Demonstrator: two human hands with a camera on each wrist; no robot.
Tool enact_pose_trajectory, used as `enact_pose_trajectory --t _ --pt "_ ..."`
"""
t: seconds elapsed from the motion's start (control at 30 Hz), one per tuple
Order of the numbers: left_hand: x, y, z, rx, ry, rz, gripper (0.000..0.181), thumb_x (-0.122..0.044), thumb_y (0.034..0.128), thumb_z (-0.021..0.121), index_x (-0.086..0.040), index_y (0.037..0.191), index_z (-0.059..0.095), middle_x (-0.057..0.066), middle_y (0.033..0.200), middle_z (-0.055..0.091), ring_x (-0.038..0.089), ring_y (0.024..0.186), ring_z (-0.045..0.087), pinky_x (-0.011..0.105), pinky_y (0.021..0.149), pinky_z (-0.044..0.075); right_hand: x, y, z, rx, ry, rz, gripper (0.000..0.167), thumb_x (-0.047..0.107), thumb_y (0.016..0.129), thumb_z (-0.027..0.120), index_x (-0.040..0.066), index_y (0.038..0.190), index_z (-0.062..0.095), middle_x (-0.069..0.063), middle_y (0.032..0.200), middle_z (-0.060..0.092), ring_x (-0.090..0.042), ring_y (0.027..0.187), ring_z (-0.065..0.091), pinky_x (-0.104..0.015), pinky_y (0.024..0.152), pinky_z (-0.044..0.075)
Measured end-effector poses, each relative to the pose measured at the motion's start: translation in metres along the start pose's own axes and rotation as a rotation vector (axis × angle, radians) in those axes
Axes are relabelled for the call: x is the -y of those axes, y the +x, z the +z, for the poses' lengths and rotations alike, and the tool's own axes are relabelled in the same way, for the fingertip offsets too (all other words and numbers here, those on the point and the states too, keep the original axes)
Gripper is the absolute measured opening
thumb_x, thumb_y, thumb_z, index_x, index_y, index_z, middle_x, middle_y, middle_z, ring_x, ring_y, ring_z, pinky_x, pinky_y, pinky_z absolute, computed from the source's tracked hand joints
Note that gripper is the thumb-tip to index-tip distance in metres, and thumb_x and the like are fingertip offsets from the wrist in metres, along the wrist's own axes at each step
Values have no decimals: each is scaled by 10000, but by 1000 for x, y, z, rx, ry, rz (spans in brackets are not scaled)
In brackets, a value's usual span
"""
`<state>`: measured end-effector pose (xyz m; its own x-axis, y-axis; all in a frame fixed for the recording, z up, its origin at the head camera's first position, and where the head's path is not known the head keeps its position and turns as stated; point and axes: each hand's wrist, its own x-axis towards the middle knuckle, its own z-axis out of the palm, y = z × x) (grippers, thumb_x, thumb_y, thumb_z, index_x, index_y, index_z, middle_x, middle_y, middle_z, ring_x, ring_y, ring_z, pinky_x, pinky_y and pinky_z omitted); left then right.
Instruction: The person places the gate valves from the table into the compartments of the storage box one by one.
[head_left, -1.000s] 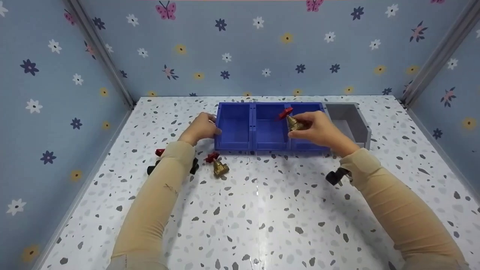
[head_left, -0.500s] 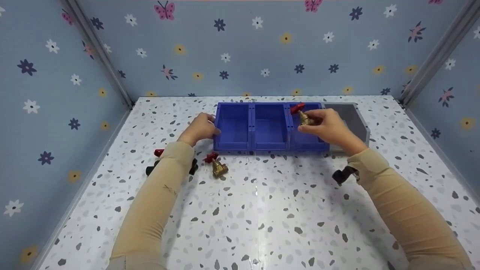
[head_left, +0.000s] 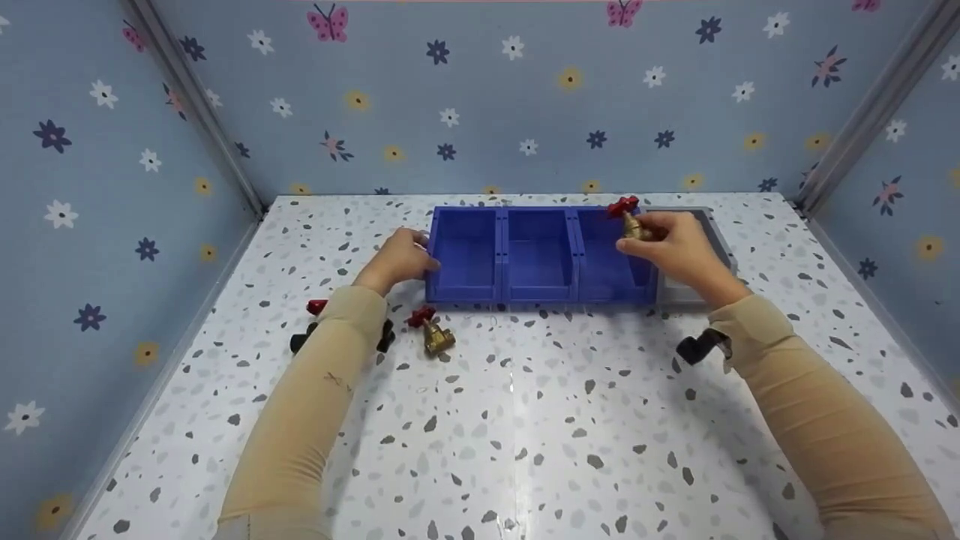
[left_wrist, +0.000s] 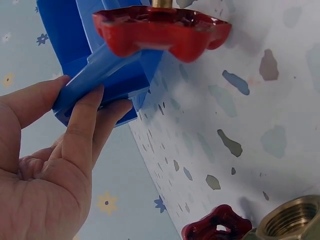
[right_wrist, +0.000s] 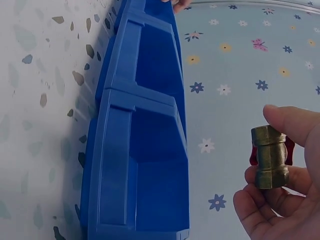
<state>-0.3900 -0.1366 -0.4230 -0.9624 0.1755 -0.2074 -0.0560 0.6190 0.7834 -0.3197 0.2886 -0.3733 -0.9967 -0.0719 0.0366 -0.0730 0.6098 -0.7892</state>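
While the left hand pinches the leftmost blue bin by its edge, the right hand pinches a brass valve at its fingertips, red handle outward, aloft near the rightmost blue bin.

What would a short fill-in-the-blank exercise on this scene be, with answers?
The left hand grips a bin coloured ____.
The right hand holds a brass valve whose handle is coloured ____.
In the head view, the gray bin stands at the ____ end of the row.
The row has ____ bins in all.

Missing: blue; red; right; four.
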Motion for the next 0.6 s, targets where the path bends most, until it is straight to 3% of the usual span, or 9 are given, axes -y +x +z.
enact_pose_trajectory --t 0.3,0.6 --pt "2 -1 2 7 -14 -4 502 -23 960 683 127 1425 569 293 1341 698 362 1180 727 449 1059 619 -13 1 -12 -50 -1 -15 556 237 994 815 -32 1454 655 -19 1044 687 -43 853 608 -136 698 555" --pt "2 0 0 6 -11 21 487 -5 947 681 135 1403 586 286 1344 691 356 1143 740 437 1035 631 -21 0 -24 -79 -36 19 641 297 1015 791 -1 1542 581 -221 1315 688 -41 961 603 -91 746 531"
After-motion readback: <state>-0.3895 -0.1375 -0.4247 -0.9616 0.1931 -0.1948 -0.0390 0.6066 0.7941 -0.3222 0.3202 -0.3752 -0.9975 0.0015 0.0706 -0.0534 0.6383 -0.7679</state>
